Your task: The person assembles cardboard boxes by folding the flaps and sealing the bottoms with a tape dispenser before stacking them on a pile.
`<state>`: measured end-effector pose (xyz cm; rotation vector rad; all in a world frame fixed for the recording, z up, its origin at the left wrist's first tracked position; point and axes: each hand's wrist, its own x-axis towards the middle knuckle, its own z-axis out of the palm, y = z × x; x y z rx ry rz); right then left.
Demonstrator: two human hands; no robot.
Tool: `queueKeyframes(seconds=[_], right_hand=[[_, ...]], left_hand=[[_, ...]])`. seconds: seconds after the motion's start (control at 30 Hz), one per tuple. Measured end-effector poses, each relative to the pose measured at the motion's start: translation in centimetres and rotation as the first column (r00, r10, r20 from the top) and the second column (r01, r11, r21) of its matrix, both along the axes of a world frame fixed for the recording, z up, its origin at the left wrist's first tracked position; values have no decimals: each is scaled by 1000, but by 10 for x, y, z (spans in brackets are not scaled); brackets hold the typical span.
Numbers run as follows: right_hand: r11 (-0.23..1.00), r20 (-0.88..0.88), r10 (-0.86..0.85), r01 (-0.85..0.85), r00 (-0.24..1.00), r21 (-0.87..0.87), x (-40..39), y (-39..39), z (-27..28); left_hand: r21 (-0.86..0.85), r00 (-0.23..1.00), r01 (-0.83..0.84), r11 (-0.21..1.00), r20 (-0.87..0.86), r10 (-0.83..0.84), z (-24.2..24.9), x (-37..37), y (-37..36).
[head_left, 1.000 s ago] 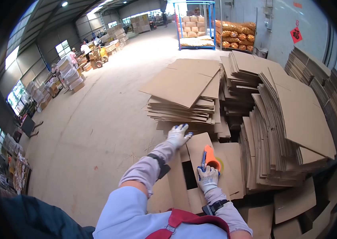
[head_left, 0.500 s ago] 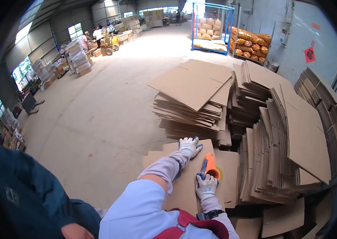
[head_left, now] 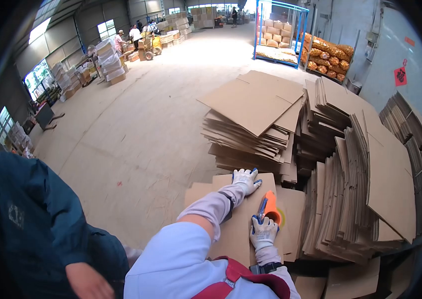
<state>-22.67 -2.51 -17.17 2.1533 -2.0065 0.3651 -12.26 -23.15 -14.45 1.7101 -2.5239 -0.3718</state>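
Both my hands wear white work gloves with blue fingertips. My left hand point(head_left: 246, 181) lies spread on the far part of a flat cardboard sheet point(head_left: 238, 214). Nearer to me and to the right, my right hand point(head_left: 264, 232) has its fingers wrapped round the handle of an orange tape dispenser point(head_left: 271, 207). The dispenser rests over the cardboard, with a yellowish tape roll at its right side. More cardboard lies under and beside the sheet.
Tall stacks of flat cardboard point(head_left: 256, 102) stand ahead and on the right point(head_left: 388, 169). A co-worker in a dark green jacket point(head_left: 41, 204) is close on the left. A blue metal frame point(head_left: 301, 37) and filled sacks point(head_left: 328, 55) stand farther back.
The view has shifted slightly left, so the scene sits farther right. The co-worker's hand at lower left has moved and is blurred. My hands keep about the same places on the cardboard.
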Motion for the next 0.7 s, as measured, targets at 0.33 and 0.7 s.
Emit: queueKeyframes(seconds=[0.33, 0.7], right_hand=[[997, -8, 8, -8, 1000, -72, 0, 1, -1], [999, -8, -25, 25, 1000, 24, 3, 3, -1]], left_hand=[[2, 1000, 26, 1000, -3, -26, 1, 3, 1], [-13, 999, 33, 999, 24, -33, -1, 6, 2]])
